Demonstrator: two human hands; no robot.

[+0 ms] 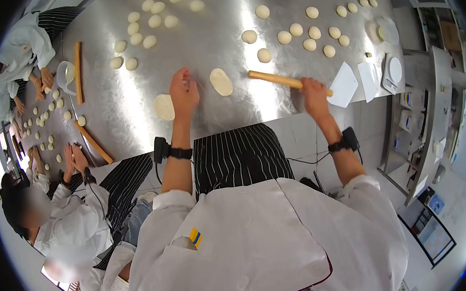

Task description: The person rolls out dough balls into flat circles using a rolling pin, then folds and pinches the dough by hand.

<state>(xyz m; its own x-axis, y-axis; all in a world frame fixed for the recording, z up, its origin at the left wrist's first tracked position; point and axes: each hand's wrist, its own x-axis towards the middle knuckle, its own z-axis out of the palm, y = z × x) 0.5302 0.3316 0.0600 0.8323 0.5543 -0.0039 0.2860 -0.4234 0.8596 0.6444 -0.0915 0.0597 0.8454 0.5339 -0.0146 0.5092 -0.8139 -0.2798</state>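
On the steel table (201, 37), an oval flattened piece of dough (221, 82) lies between my two hands. My left hand (184, 91) hovers by it with curled fingers; whether a small thing is between them cannot be made out. Just left of that hand is a rounder flat dough piece (164, 107), partly behind my wrist. My right hand (314, 91) is closed round the near end of a wooden rolling pin (274, 79), whose far end points left towards the oval dough. Several dough balls (264, 55) sit beyond the pin.
White scrapers (343, 85) and a scale (393, 73) lie at the right edge, a clear bowl (386, 31) behind them. More dough balls (158, 7) are spread at the back. On the left, other people work near two rolling pins (78, 73) and small dough pieces (45, 115).
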